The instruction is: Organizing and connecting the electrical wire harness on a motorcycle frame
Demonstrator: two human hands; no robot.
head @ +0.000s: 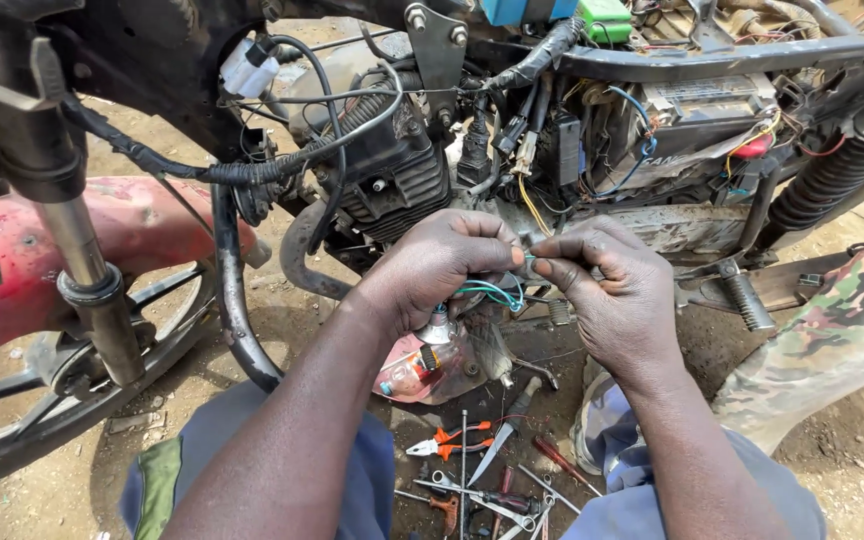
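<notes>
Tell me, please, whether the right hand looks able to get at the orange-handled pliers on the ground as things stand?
Probably yes, once freed: the orange-handled pliers lie in the open on the ground, below the right hand, nothing covering them. But that hand and the left hand are both pinching the thin wires.

Dirt ground [832, 450] (dusty, oil-stained) bears scattered hand tools [482, 480], orange-handled pliers [447, 441].

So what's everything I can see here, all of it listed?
motorcycle engine: one, black, centre top
front fender: one, red, left
front wheel: one, black, lower left
rear shock spring: one, black, right
wiring bundle: many colours, under frame
thin wires: green and blue, between both hands
pliers: one, orange handles, on ground
screwdrivers and tools: several, ground, bottom centre
camouflage trouser leg: another person's, right
left hand: pinching wires
right hand: pinching wires
</notes>
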